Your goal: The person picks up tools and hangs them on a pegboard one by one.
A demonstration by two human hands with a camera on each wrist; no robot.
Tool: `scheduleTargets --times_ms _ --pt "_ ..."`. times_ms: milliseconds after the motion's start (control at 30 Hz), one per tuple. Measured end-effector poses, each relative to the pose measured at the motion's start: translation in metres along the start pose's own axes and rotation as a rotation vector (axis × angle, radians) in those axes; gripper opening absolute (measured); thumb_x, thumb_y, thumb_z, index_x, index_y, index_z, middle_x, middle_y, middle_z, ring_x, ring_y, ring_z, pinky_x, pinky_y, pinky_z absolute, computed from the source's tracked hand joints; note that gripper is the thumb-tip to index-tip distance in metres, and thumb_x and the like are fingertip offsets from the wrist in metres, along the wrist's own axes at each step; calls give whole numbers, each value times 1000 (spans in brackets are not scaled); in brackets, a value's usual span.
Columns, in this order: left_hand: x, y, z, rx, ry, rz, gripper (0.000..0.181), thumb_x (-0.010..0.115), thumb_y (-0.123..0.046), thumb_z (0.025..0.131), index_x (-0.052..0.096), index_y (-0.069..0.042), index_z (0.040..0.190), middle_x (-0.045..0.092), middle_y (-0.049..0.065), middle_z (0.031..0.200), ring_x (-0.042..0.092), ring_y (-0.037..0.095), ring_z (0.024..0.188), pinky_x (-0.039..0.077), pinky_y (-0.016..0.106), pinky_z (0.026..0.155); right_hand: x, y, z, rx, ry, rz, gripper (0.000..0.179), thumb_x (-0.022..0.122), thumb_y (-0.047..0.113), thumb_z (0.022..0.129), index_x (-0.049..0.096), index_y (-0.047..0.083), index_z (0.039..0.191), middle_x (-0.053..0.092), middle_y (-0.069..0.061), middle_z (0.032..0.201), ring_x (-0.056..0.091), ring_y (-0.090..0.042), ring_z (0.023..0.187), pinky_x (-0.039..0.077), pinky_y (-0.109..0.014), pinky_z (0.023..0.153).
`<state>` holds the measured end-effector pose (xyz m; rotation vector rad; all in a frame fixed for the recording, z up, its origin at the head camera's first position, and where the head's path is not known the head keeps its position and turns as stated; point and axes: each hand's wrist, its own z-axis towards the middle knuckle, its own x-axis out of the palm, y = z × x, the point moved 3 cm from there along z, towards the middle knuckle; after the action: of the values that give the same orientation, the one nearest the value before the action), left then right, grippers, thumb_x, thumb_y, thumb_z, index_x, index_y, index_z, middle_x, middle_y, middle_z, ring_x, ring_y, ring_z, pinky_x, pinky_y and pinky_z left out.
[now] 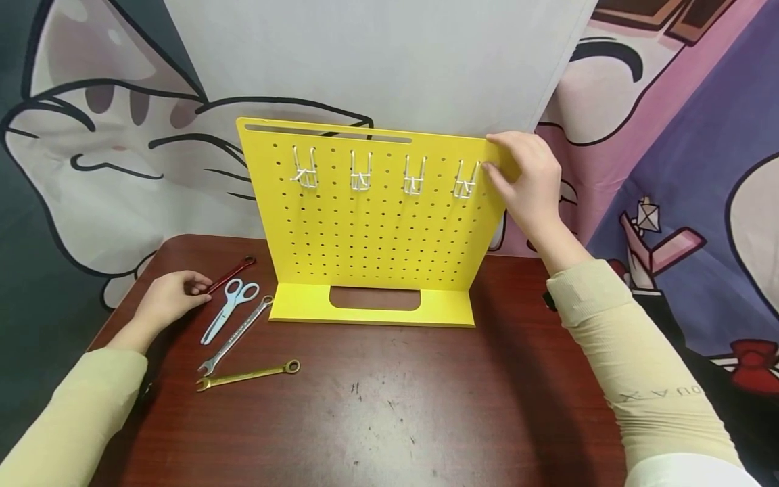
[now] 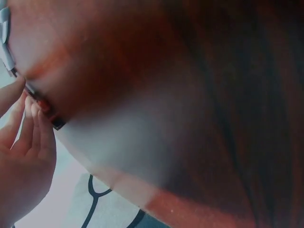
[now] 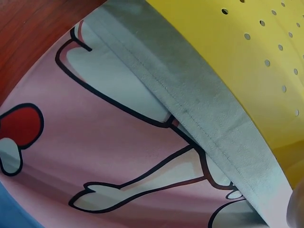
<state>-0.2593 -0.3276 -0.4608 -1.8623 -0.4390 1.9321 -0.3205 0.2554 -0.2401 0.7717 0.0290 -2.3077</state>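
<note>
Sleeves (image 1: 651, 365), scuffed table (image 1: 377, 406), pegboard (image 1: 372, 230), cartoon backdrop (image 1: 122, 155).

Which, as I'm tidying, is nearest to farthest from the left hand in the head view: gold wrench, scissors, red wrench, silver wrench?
1. Red wrench, in the left hand.
2. Scissors, just rightward.
3. Silver wrench, right of scissors.
4. Gold wrench, frontmost.

The scuffed reddish-brown worktop (image 1: 365, 433) carries a yellow pegboard (image 1: 372, 233) near its far edge and, toward its left edge, light-blue scissors (image 1: 226, 312), a silver wrench (image 1: 237, 336) just beside them and a gold wrench (image 1: 249, 375) nearer the front edge.
</note>
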Motion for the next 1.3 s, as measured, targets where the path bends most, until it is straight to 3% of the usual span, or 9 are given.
scheduleTargets --times_ms 200,500,733,1000,1133,1300 --pt "2 -1 2 -10 -33 5 24 78 -7 93 73 10 109 74 22 91 66 28 82 47 36 73 -2 1 -1 -29 7 -13 32 74 12 100 72 1 130 74 -20 128 65 -39 123 48 -47 113" --pt "5 -3 8 -26 -43 -15 23 78 -6 95 73 13 106 75 27 91 70 30 80 48 33 71 -2 -1 -2 10 0 -11 32 74 10 99 73 3 130 74 -18 128 65 -38 124 48 -46 113" --pt "4 0 9 -48 -1 -51 26 77 -8 96 73 15 105 75 28 91 65 16 75 47 28 69 -3 -1 -2 7 -2 -5 32 75 9 99 73 3 130 74 -18 128 65 -38 123 48 -46 113" --pt "-3 0 7 -96 45 -6 29 77 -15 97 74 14 99 75 25 85 61 20 68 43 28 62 -2 0 -1 -11 9 -6 32 74 11 100 72 2 130 74 -19 128 65 -39 123 48 -47 113" --pt "-7 -2 2 -111 25 14 28 77 -16 97 75 12 97 76 24 85 62 22 67 43 29 60 -1 1 0 5 2 0 32 75 9 99 73 2 130 74 -18 128 65 -38 123 48 -46 114" --pt "-12 1 -6 -97 -52 14 26 80 -15 94 77 10 96 78 23 84 66 28 69 44 30 60 -1 1 0 8 8 0 33 75 9 99 72 2 130 74 -18 128 65 -38 124 48 -45 114"
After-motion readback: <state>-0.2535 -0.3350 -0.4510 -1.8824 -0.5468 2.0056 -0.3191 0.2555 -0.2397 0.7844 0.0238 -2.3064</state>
